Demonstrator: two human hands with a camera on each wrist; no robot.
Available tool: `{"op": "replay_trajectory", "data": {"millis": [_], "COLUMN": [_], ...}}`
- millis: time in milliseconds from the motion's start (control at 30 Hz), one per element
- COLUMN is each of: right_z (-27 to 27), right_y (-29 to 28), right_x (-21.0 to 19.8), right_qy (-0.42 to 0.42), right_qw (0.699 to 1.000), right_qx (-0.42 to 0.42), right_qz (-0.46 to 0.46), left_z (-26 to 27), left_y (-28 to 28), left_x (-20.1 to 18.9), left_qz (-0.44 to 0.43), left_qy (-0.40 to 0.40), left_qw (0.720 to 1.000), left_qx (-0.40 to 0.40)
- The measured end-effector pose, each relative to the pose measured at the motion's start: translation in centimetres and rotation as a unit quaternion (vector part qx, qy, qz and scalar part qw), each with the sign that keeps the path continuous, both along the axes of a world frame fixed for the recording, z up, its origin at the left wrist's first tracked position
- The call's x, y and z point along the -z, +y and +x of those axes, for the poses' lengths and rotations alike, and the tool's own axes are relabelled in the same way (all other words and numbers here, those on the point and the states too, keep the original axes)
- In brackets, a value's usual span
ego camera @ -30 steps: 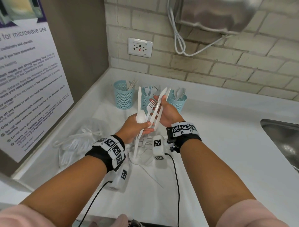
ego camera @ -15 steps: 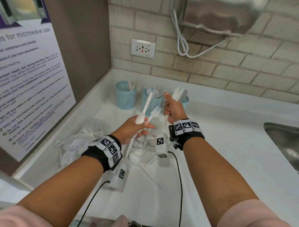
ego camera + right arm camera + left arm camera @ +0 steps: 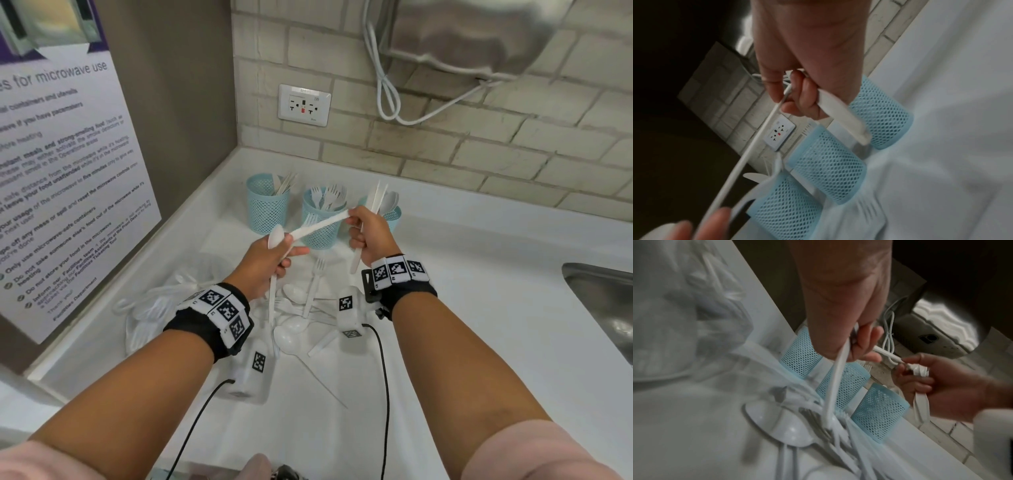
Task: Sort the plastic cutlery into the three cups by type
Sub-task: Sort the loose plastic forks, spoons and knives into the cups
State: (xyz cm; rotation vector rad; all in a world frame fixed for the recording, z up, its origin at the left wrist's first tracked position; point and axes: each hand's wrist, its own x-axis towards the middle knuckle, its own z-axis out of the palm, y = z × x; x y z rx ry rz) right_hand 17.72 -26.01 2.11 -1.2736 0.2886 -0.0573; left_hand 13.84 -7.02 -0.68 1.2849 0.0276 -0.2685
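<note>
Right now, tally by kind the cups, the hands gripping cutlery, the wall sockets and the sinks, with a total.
Blue mesh cups: 3
Hands gripping cutlery: 2, left hand, right hand
Wall socket: 1
Sink: 1
Total: 7

1. The right hand (image 3: 805, 53) curls its fingers (image 3: 807, 95) round a flat white plastic utensil handle (image 3: 840, 113) and pinches the end of a thin white plastic utensil stem (image 3: 748, 155).
2. Three pale blue mesh plastic cups (image 3: 828, 165) stand in a row behind the hand, on a white counter (image 3: 941, 162).
3. A white wall socket (image 3: 779, 134) sits on the beige brick wall (image 3: 723, 97), beside the middle cup.
4. Blurred fingertips (image 3: 715, 220) of another hand touch the stem's lower end.
</note>
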Motion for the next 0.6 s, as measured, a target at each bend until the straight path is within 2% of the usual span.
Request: {"op": "replay_trajectory", "data": {"millis": [133,200,267,367,433,533,600], "right_z": [-0.4,-0.7,-0.8,-0.9,-1.5,-2.7,-2.8], "right_y": [-0.5,-0.7,-0.8,-0.9,-0.8,0.0,0.8], "right_x": [1.1,1.3,1.3,1.0,0.7,-0.2,-0.4], "right_qy": [0.040,0.054,0.054,0.056,0.069,0.067,0.059], "right_qw": [0.996,0.990,0.985,0.974,0.950,0.891,0.860], "right_qx": [-0.081,-0.132,-0.162,-0.185,-0.229,-0.318,-0.370], "right_qz": [0.017,0.014,-0.020,-0.121,-0.202,-0.317,-0.347], "left_z": [0.7,0.9,0.9,0.9,1.0,1.0,0.9], "left_y": [0.1,0.2,0.6,1.6,2.2,2.1,1.6], "left_x": [-0.2,-0.3,-0.5,-1.0,-1.5,-2.4,-2.8], "left_qz": [0.047,0.068,0.107,0.167,0.210,0.264,0.254], "left_qy": [-0.045,-0.051,-0.054,-0.069,-0.087,-0.125,-0.149], "left_qw": [0.993,0.989,0.987,0.982,0.973,0.956,0.955], "left_qx": [-0.098,-0.120,-0.110,-0.063,-0.033,-0.007,-0.018]}}
